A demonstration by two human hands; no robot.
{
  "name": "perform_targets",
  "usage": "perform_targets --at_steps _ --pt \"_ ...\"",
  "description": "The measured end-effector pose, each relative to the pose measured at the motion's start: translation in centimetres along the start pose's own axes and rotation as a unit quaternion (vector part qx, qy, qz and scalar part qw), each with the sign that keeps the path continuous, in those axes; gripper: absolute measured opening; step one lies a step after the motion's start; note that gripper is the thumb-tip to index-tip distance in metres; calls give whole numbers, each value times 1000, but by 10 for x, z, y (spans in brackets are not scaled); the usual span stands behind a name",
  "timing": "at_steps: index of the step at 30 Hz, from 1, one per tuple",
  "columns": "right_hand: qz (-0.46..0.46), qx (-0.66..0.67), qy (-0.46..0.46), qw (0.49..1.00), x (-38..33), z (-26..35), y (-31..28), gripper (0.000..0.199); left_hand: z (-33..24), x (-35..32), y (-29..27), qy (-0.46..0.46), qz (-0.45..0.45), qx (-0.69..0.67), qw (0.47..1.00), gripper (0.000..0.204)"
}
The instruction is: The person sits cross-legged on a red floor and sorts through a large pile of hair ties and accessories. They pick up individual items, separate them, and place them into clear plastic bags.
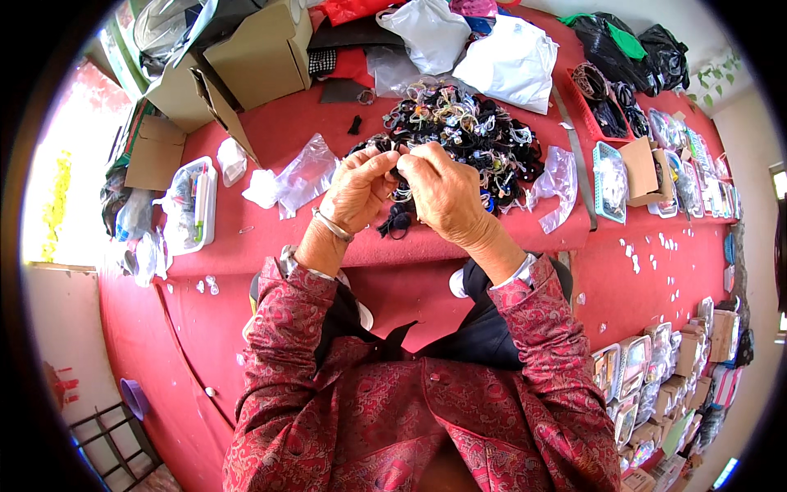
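Observation:
My left hand and my right hand meet at the front of the pile, thumbs and fingertips pinched close together. Between them is a small piece of black cord, mostly covered by the fingers. Just beyond lies a big tangled heap of hair ties, mostly black with white and coloured cords and small bright bits. A loose black tuft lies below my hands near the table's front edge. One more black hair tie sits apart, left of the heap.
Clear plastic bags flank the heap on the red-covered table. A white basket stands left, a turquoise basket right. Cardboard boxes and white bags stand behind. Packed goods line the right floor.

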State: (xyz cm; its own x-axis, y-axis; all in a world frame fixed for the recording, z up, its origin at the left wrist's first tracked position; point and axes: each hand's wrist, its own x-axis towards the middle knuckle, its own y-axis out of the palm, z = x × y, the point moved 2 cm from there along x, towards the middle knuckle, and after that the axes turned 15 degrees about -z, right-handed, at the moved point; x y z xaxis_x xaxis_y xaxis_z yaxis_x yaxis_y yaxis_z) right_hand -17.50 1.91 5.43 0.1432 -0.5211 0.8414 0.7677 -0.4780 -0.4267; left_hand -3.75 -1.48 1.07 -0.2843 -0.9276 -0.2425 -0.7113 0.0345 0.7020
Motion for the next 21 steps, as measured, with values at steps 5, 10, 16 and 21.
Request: perform_targets --at_steps 5,10,16,21 --pt "-37 112 154 981 4 -9 0 5 1 5 -12 1 -8 86 996 10" --pt "-30 185 350 918 7 -14 -3 6 0 0 -2 -11 -12 116 993 10" --pt "-15 165 265 950 3 -21 2 5 0 -1 -1 -27 -4 119 993 9" --pt "-35 142 220 964 5 -14 -1 5 1 2 -5 -29 -16 60 998 9"
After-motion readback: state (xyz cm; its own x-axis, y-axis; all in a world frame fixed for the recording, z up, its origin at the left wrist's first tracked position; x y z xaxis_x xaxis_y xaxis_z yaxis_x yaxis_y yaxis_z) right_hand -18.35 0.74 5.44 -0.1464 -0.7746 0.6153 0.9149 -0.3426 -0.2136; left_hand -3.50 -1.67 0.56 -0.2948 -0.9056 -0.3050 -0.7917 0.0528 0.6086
